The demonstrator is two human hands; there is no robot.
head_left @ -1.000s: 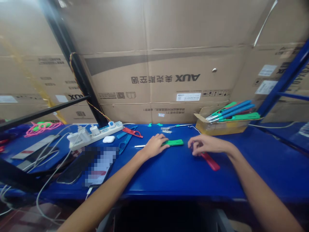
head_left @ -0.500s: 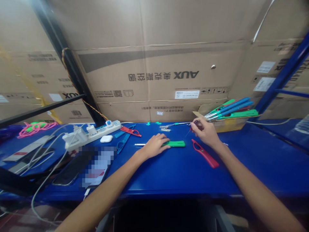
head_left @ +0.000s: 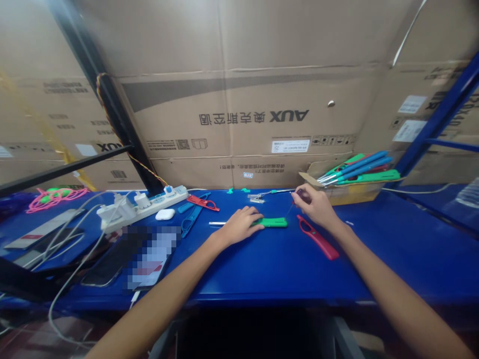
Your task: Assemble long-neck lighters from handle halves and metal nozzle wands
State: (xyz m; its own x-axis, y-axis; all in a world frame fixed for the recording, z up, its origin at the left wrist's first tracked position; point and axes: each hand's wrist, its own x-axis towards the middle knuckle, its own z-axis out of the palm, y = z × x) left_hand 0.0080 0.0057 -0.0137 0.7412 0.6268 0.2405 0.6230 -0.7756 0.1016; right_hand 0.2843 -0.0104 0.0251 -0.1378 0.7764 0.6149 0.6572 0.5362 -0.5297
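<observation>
A green stick lighter with a silver nozzle lies flat on the blue table. Over its middle, my left hand is closed, pressing it to the tabletop. My right hand pinches a dark-handled screwdriver, its thin shaft slanting down to the lighter's right end. Whether the tip touches the lighter I cannot tell. Just below my right hand lies a red lighter casing half. Beyond the lighter are small metal parts and a thin metal rod with a green piece.
At the back right, a cardboard box holds several lighters. Left of my hands are blue and red casings, a white earbud case, a power strip and phones. A cardboard wall stands behind.
My right hand has shifted slightly left and down, bringing the screwdriver's tip to the lighter's right end. My left hand and the lighter stay in place.
</observation>
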